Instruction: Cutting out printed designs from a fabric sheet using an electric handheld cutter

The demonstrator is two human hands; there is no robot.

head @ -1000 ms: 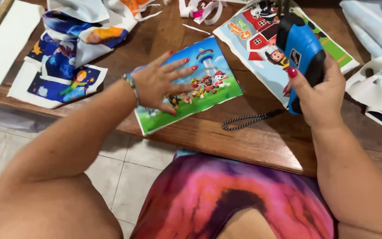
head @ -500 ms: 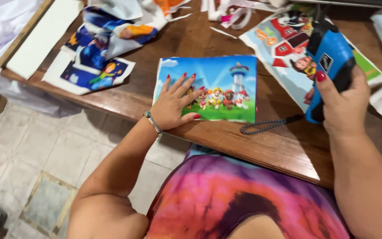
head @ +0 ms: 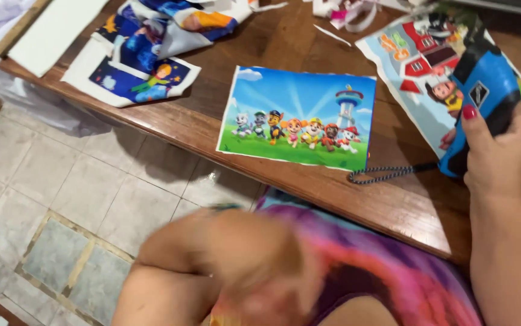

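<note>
A dark brown wooden table (head: 309,45) with a glossy top runs slantwise across the view. Below its edge lies a floor of pale grey square tiles (head: 61,199), one framed grey-green panel (head: 70,256) set among them.

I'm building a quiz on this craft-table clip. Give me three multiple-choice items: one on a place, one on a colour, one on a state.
1. Where does the cartoon puppy print lie?
A. on the wooden table
B. on the tiled floor
C. in a lap

2. What colour is the handheld tool?
A. red
B. blue and black
C. green

3. How is the right hand?
A. flat on the table
B. empty
C. closed around the tool

Key: 1 A, the print rests near the table's front edge; 2 B, blue body, black parts; 3 C, fingers wrap it.
</note>
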